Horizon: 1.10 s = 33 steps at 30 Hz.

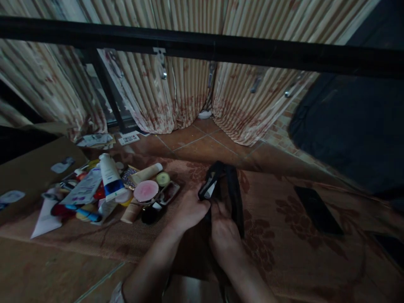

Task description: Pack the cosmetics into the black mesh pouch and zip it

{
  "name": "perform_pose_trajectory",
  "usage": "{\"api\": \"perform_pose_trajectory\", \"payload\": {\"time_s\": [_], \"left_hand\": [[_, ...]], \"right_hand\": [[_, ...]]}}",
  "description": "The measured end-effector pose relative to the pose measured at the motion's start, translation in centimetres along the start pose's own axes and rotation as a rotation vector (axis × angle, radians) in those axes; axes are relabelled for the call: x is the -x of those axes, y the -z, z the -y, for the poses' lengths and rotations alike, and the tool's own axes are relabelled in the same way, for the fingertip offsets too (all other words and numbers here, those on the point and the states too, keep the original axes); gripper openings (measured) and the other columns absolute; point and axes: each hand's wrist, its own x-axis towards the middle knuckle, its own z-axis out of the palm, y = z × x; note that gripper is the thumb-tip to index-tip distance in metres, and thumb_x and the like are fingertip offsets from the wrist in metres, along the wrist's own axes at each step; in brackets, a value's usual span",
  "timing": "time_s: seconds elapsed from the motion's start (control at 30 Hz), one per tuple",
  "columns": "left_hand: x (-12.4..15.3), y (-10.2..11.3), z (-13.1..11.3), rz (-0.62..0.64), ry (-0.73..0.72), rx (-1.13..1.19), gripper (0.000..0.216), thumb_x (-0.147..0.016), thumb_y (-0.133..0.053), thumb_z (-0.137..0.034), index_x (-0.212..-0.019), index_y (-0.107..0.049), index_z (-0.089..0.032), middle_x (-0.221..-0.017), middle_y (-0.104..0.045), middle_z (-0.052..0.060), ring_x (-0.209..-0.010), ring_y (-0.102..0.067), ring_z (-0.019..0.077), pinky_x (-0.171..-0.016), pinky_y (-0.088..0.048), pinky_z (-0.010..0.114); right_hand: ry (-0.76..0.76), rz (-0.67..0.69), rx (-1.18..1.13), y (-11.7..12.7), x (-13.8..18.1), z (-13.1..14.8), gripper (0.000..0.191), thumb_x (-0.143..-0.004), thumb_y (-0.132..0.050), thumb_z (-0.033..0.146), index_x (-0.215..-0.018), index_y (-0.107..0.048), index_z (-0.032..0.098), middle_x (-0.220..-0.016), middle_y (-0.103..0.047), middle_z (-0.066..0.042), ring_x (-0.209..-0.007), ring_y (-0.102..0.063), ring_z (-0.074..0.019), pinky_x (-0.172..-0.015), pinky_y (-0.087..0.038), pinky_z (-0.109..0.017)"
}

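A black, soft-looking bag (237, 202) is in front of me at the middle of the cloth, its looped upper edge or strap standing up. A small white label shows at its near left side. My left hand (193, 210) is closed on the bag's left edge, thumb towards the label. My right hand (224, 229) is close beside it, with its fingers bent around the bag's near part; their tips are partly hidden in the dark material. To the left lies a pile of cosmetics, with a pink round compact (146, 191), a white and blue tube (110, 176) and a beige tube (147, 172).
A brown patterned cloth (265, 269) lies under everything. A dark phone-like slab (318, 210) rests at the right, another dark slab (389, 248) beyond it. An open cardboard box (41, 158) stands at the left. A black bar (202, 44) crosses before striped curtains (189, 88).
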Motion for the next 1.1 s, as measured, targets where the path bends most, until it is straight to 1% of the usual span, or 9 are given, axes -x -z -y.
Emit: {"api": "perform_pose_trajectory", "payload": {"time_s": [0.1,0.27,0.43,0.6,0.7,0.8,0.93,1.0,1.1], "left_hand": [[0.2,0.0,-0.8,0.019,0.01,-0.03,0.044,-0.065,-0.047,-0.005,-0.105,-0.062,-0.016,-0.093,-0.067,0.003,-0.084,-0.059,0.017,-0.078,-0.046,0.027],[0.5,0.9,-0.5,0.006,-0.002,-0.113,0.038,-0.065,-0.046,-0.007,-0.099,-0.06,-0.017,-0.087,-0.064,0.002,-0.08,-0.059,0.0158,-0.073,-0.046,0.025],[0.4,2.1,0.9,-0.005,-0.024,-0.134,0.044,-0.065,-0.048,-0.007,-0.106,-0.059,-0.018,-0.09,-0.066,0.001,-0.08,-0.06,0.016,-0.069,-0.047,0.024],[0.5,2.5,1.0,-0.022,-0.029,-0.159,0.045,-0.066,-0.05,-0.009,-0.108,-0.061,-0.018,-0.089,-0.069,0.001,-0.076,-0.062,0.0166,-0.067,-0.048,0.025],[0.4,2.4,0.9,-0.158,-0.036,-0.214,0.041,-0.074,-0.054,-0.019,-0.115,-0.06,-0.019,-0.093,-0.07,0.003,-0.077,-0.064,0.0176,-0.07,-0.05,0.028],[0.2,3.0,1.1,-0.392,-0.043,-0.272,0.041,-0.082,-0.053,-0.037,-0.118,-0.058,-0.017,-0.102,-0.069,0.007,-0.087,-0.064,0.02,-0.079,-0.05,0.032],[0.0,5.4,1.7,-0.673,-0.036,-0.565,0.042,-0.083,-0.052,-0.036,-0.117,-0.059,-0.013,-0.114,-0.065,0.011,-0.109,-0.056,0.0271,-0.098,-0.041,0.04],[0.0,6.6,2.1,-0.707,0.069,-0.716,0.044,-0.081,-0.053,-0.033,-0.12,-0.057,-0.014,-0.119,-0.062,0.012,-0.112,-0.052,0.0303,-0.098,-0.04,0.044],[0.3,7.6,2.5,-0.644,0.24,-0.881,0.051,-0.079,-0.053,-0.037,-0.125,-0.052,-0.016,-0.123,-0.058,0.014,-0.116,-0.047,0.036,-0.098,-0.035,0.054]], "right_hand": [[-0.019,0.029,-0.065,-0.5,-0.1,0.2,0.061,-0.075,-0.034,-0.003,-0.135,-0.04,0.008,-0.127,-0.055,-0.016,-0.115,-0.056,-0.0193,-0.093,-0.044,-0.027],[-0.163,0.213,0.159,-0.1,0.0,0.7,0.058,-0.083,-0.034,0.002,-0.141,-0.032,0.01,-0.093,-0.071,-0.013,-0.08,-0.07,-0.0211,-0.068,-0.049,-0.027],[-0.114,0.274,0.309,0.0,0.3,0.4,0.055,-0.081,-0.037,0.0,-0.134,-0.043,0.012,-0.081,-0.072,-0.01,-0.078,-0.07,-0.0235,-0.064,-0.048,-0.029],[-0.056,0.299,0.341,-0.2,0.3,0.1,0.054,-0.081,-0.032,-0.004,-0.13,-0.048,0.014,-0.087,-0.072,-0.01,-0.08,-0.07,-0.0204,-0.066,-0.047,-0.026],[-0.077,0.329,0.337,-0.1,0.2,0.1,0.052,-0.083,-0.031,-0.004,-0.13,-0.049,0.013,-0.087,-0.073,-0.01,-0.077,-0.07,-0.0194,-0.064,-0.046,-0.024],[-0.076,0.315,0.329,-0.1,0.2,0.1,0.051,-0.084,-0.031,-0.003,-0.13,-0.049,0.012,-0.084,-0.073,-0.011,-0.077,-0.071,-0.0203,-0.064,-0.046,-0.026],[-0.081,0.301,0.319,-0.3,0.3,-0.1,0.052,-0.085,-0.031,-0.003,-0.131,-0.049,0.014,-0.085,-0.073,-0.01,-0.08,-0.07,-0.02,-0.066,-0.046,-0.026],[-0.088,0.312,0.31,-0.4,0.2,-0.1,0.051,-0.085,-0.031,-0.002,-0.131,-0.049,0.014,-0.087,-0.073,-0.01,-0.08,-0.07,-0.0189,-0.066,-0.046,-0.024],[-0.099,0.32,0.314,-0.4,0.1,0.1,0.051,-0.086,-0.03,-0.002,-0.13,-0.049,0.014,-0.087,-0.073,-0.011,-0.079,-0.07,-0.0187,-0.066,-0.046,-0.024]]}}
